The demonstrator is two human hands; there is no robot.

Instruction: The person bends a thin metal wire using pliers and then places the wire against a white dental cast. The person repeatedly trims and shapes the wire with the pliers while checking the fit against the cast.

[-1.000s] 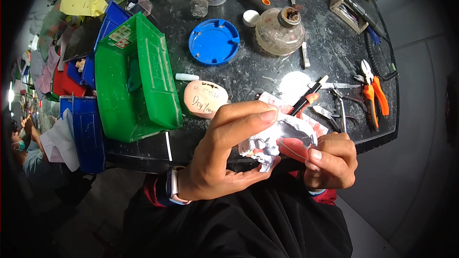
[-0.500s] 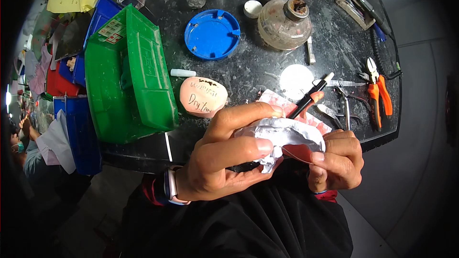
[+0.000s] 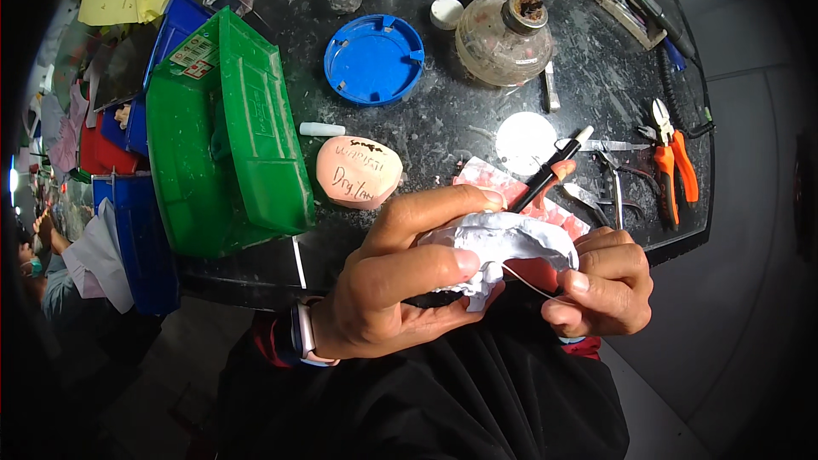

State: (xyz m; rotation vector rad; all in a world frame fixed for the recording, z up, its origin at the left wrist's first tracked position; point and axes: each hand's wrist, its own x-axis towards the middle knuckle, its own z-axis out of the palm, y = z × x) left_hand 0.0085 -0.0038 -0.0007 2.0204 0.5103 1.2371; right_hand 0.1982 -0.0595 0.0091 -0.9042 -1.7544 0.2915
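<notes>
Clock read about view centre. Black, scuffed tabletop (image 3: 434, 123) spans 10 to 3, rounded edge at 3, grey panelled surface (image 3: 750, 162) beyond. Green, open, rectangular plastic bin (image 3: 264, 136) at 10, close to near edge. Left hand (image 3: 383, 290) at 6: fingers curled half-open, occupied. Right hand (image 3: 609, 285) at 4: thumb and forefinger nearly meeting. Squat, clear glass bottle (image 3: 498, 51) at 1; round, blue plastic lid (image 3: 375, 60) at 12; scuffed surface shows between. White, ridged, plaster-like cast (image 3: 524, 234) at 4, clasped by left fingers beside near edge. Thin, pale, curved wire (image 3: 529, 284) runs from cast to right fingertips, pinched.
</notes>
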